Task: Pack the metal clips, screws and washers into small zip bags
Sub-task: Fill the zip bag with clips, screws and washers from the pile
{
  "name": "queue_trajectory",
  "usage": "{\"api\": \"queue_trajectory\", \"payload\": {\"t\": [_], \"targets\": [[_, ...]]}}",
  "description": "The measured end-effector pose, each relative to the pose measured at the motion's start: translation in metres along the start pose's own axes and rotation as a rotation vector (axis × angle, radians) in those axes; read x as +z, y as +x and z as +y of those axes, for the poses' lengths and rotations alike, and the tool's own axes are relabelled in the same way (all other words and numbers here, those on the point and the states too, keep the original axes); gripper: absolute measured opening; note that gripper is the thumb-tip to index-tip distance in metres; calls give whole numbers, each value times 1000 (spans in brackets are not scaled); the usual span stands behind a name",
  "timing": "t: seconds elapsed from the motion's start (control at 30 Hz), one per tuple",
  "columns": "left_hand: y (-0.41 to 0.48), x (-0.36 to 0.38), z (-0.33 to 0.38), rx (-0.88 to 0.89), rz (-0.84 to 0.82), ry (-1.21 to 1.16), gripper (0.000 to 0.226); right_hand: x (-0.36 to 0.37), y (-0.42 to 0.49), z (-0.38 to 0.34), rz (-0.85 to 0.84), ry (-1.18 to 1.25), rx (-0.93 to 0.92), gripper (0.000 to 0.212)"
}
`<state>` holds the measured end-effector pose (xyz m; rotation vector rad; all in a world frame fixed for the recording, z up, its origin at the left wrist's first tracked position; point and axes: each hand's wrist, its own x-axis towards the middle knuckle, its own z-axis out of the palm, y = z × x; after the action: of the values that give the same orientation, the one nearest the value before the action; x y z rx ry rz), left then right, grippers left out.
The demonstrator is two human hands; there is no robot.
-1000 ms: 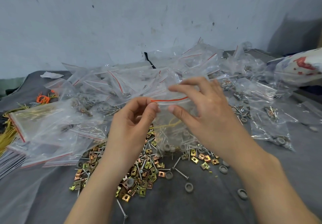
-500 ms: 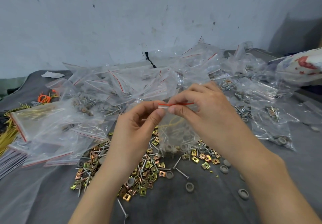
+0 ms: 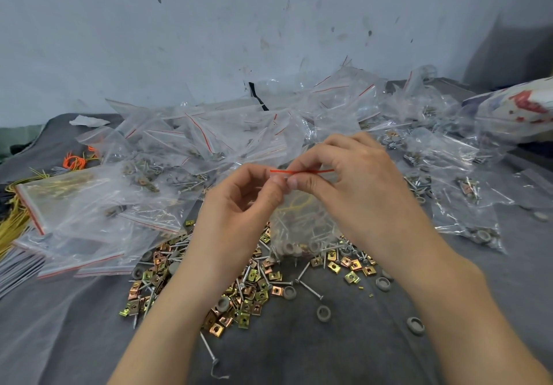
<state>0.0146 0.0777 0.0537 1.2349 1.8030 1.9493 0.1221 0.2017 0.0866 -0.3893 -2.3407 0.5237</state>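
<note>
Zip bag [image 3: 302, 223] hangs between my hands above the loose heap, its bottom sagging with hardware and a yellow tie [image 3: 294, 202] inside. My left grip [image 3: 239, 202] pinches the left end of the red seal strip [image 3: 302, 171] between thumb and forefinger. My right grip [image 3: 359, 181] pinches the strip just beside it, thumb below and fingers curled over the top. The step in hand looks like closing the seal. To do it well I should press the two tracks together at the left end first. Then I slide the right pinch along to the far corner, holding the bag upright so nothing spills. A screw tip caught in the mouth could leave it gaping. Below, metal clips [image 3: 248, 298], screws [image 3: 309, 289] and washers [image 3: 323, 313] lie scattered on the grey tabletop [image 3: 299, 354], with filled bags [image 3: 209, 145] heaped behind
</note>
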Motion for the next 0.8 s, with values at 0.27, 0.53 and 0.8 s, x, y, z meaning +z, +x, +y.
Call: {"api": "queue_trajectory", "payload": {"t": [0.27,0.53,0.8], "targets": [[2,-4,-4,12,27,6,10,-7,0,5,-44,-11,0,25],[3,-4,0,-9,-27,52,15,-6,-2,10,-42,-12,12,14],[3,-1,-1,1,-35,50,17,-7,-3,12,-84,59,31,20]]}}
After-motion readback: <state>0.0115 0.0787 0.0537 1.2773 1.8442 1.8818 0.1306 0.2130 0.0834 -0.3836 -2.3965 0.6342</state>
